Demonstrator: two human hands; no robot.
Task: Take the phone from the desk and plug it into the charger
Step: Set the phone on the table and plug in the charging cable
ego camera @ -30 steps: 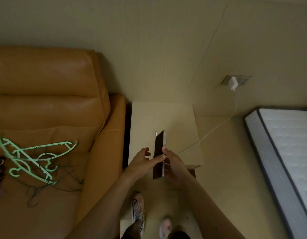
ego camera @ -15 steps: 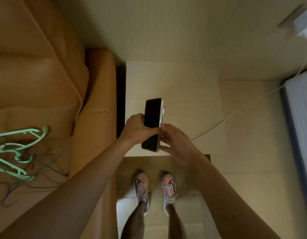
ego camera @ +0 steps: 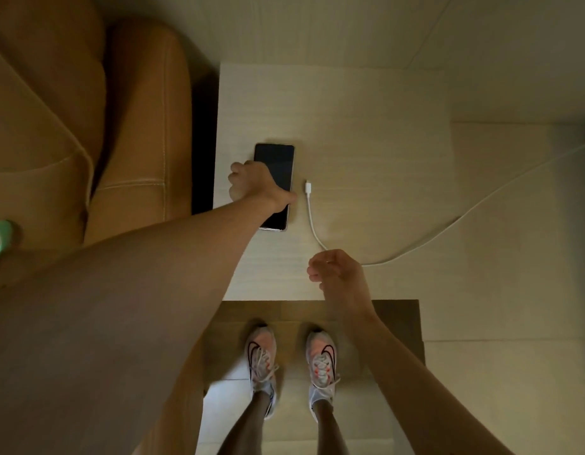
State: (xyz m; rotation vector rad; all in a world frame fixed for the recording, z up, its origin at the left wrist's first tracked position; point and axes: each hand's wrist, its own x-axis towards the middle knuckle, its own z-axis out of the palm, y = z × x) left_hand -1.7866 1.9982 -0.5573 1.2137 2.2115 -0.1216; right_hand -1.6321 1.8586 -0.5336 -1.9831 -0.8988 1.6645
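Pale wood-grain desk (ego camera: 366, 133) beside a tan leather sofa (ego camera: 136, 126). On it lies the flat black glossy phone (ego camera: 274, 165), screen up, the left hand (ego camera: 251, 185) curled over its edge. Just beside, the thin white cable (ego camera: 312, 221) lies unplugged; the right hand (ego camera: 337, 274) hovers loosely curled, empty.

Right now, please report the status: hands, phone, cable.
Left hand on phone, flat on desk. Right hand open, empty, over cable. Plug loose beside phone, not inserted. Nothing blocking.
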